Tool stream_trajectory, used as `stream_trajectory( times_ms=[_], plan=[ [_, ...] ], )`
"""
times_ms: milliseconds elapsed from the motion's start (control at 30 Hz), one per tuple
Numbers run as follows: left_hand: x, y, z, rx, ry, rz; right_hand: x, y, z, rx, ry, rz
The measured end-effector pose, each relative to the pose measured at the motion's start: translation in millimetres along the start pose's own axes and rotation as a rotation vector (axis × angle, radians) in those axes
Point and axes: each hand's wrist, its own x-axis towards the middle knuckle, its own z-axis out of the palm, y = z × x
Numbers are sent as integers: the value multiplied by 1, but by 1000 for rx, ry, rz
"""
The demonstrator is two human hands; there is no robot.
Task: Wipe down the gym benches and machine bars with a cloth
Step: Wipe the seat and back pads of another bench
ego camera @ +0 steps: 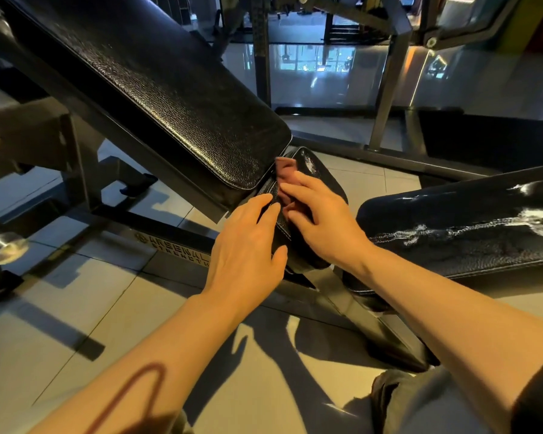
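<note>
A black padded backrest (170, 98) slopes down from the upper left to a small black seat pad (320, 173) at centre. A reddish-brown cloth (287, 172) lies on the seat pad at the gap under the backrest. My right hand (320, 217) presses on the cloth with straight fingers; most of the cloth is hidden under it. My left hand (248, 242) rests flat on the seat pad's left edge, fingers straight, thumb at the pad's front side.
A second black bench pad (458, 233) with worn white patches lies at the right. The machine's dark steel frame (176, 245) runs along the tiled floor. Upright bars (389, 73) stand behind, before a glossy wall. A chrome peg (5, 247) juts out at the left.
</note>
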Motion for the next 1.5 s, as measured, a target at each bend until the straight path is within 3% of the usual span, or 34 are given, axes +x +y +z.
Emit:
stream_trajectory(
  times_ms=[100,267,433,633,833,1000,1167,1333,1500],
  plan=[
    [0,1,1,6,8,-9,1,2,-4,-1,-69,-57],
    [1,6,1,-3,-1,-46,7,14,-5,-37,7,160],
    [-1,5,-2,-71,15,-60,-3,-9,-2,8,-68,-83],
    [-11,1,-6,-95,-75,-28,9,4,-5,0,-5,138],
    [-13,-5,-10,-95,-118,0,-11,-15,-2,-40,-66,-27],
    [-14,-3,-11,-104,-134,-1,14,-7,-9,-32,-42,102],
    [-8,-6,-14,-98,-104,-31,19,-20,7,-105,-6,-3],
    [-10,-16,-13,-117,-120,-51,55,-5,3,-109,35,185],
    [-6,-11,-12,-133,-89,-15,38,-21,7,-177,51,79]
  ],
)
